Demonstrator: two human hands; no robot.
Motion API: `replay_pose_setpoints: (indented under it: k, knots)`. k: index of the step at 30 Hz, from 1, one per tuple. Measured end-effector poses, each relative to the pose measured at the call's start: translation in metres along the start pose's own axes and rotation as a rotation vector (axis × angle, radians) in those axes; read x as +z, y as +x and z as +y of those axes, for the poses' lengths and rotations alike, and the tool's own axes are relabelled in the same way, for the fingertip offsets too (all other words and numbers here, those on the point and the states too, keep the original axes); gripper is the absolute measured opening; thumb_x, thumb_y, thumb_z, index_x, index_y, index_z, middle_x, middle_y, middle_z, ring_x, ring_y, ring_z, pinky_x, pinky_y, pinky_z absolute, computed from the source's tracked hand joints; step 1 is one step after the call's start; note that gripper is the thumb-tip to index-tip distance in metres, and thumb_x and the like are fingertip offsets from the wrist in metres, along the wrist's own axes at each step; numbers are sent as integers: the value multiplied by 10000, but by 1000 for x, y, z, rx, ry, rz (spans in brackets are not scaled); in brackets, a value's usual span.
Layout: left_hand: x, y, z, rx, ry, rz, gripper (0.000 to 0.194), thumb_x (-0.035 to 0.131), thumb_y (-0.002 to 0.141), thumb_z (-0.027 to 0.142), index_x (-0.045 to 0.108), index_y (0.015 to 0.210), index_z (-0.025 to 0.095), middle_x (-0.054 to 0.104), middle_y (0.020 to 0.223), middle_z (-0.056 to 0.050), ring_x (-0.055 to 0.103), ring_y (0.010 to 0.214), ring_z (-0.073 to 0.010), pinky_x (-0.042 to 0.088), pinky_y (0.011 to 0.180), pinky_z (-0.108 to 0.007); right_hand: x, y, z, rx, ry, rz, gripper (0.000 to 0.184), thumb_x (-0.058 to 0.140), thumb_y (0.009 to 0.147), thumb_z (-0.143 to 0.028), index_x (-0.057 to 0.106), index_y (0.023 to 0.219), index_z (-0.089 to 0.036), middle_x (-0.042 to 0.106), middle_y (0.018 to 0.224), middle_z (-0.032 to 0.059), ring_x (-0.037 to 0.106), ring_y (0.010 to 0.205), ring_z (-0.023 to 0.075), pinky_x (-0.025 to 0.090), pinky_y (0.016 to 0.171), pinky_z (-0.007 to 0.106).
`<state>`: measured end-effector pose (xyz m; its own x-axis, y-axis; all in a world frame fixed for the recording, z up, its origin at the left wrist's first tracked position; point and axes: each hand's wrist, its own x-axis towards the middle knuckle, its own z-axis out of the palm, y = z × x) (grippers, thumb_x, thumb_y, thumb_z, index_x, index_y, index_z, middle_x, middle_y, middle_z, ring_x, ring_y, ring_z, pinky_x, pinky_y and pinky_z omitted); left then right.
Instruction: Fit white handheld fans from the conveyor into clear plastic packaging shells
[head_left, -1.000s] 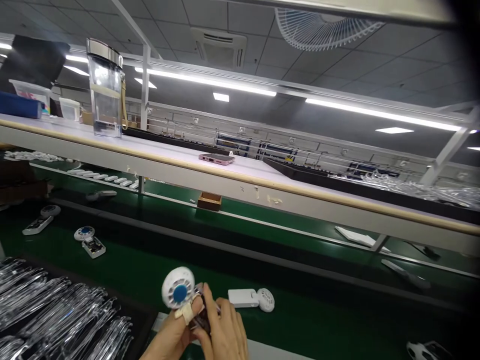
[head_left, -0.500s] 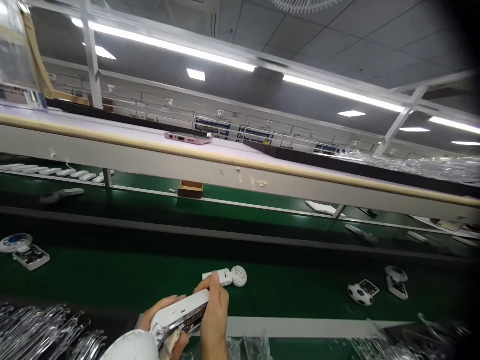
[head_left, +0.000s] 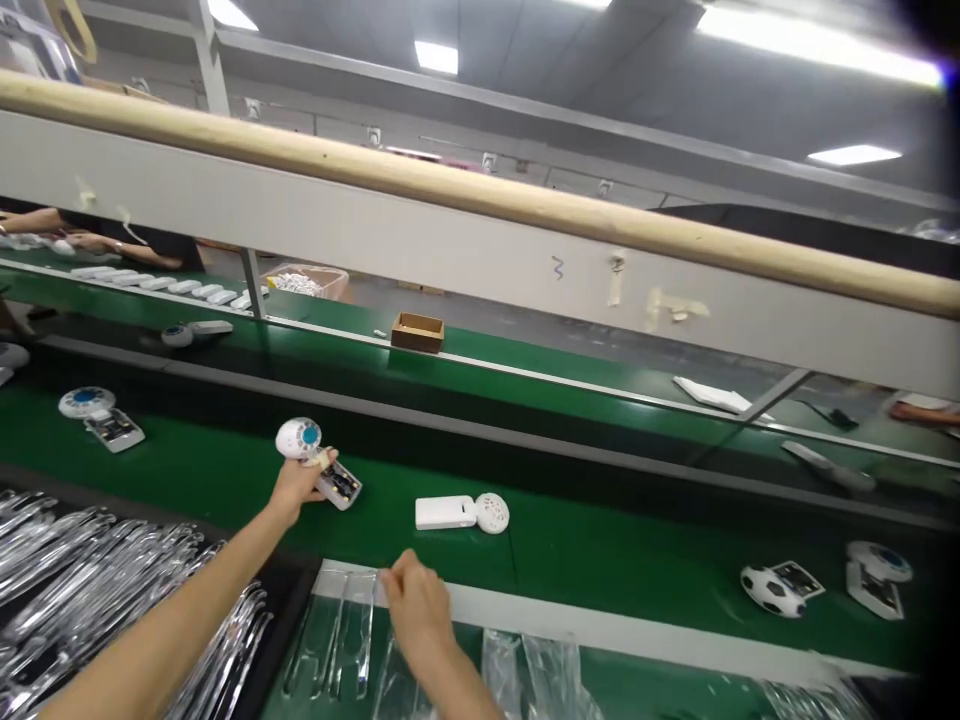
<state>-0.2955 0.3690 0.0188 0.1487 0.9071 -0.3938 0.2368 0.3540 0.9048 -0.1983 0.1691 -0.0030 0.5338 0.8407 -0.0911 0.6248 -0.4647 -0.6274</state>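
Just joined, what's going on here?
A person's left hand grips a white round handheld fan with a blue dial over a green conveyor belt. Their right hand is at the edge of a clear plastic blister tray. Another white handheld fan lies on the belt nearby.

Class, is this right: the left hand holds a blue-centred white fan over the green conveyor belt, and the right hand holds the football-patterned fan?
No. The head view shows the right hand at a clear plastic tray; the football-patterned fan lies on the belt, away from it.
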Motion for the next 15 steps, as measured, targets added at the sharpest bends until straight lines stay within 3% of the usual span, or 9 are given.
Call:
replay_pose_setpoints:
  k: [2,5,7,9,12,14,15]
  knots:
    - [-9,25,2,0,147,97,411,652,727,329,568,1070,116,626,1012,-137,615,924,-275,532,731,-442,13,-11,8,-162,-108,-86,143,515,743,-78,587,824,-171,657,826,92,620,771,257,437,644,336]
    - [-18,35,3,93,385,265,620,598,765,366,395,1260,52,396,1313,-258,363,1238,-406,313,958,-613,28,-17,20,-734,-352,-159,254,621,702,-157,578,953,-155,587,1134,118,526,1025,284,442,814,394]
    - [-14,28,4,270,525,285,739,495,816,433,217,1357,13,193,1411,-303,155,1320,-451,148,1020,-635,34,-14,30,-1039,-474,-108,241,581,784,-248,558,993,-130,562,1162,109,494,1038,265,436,843,404]
    - [4,14,4,483,637,134,684,410,853,435,238,1357,6,247,1405,-276,188,1322,-406,144,1063,-544,36,-11,39,-1135,-510,-31,175,500,857,-244,554,983,-136,589,1071,71,508,959,221,442,821,386]
    - [56,-11,0,729,764,-261,497,491,814,382,485,1240,126,526,1252,-131,436,1196,-266,283,1037,-355,38,-5,48,-1217,-559,11,103,505,871,-256,565,875,-172,597,869,19,516,805,176,444,799,371]
    - [99,-27,-7,826,825,-475,544,592,737,416,505,1244,239,568,1222,-61,473,1157,-247,325,1003,-343,41,-2,50,-1264,-571,22,130,557,848,-299,553,769,-196,579,757,-8,511,731,158,447,799,356]
    - [119,-34,-13,843,854,-543,620,646,680,432,499,1256,257,571,1220,-68,472,1157,-276,335,991,-382,45,-1,50,-1278,-562,34,160,574,838,-314,542,725,-205,581,733,-15,515,718,152,449,809,349]
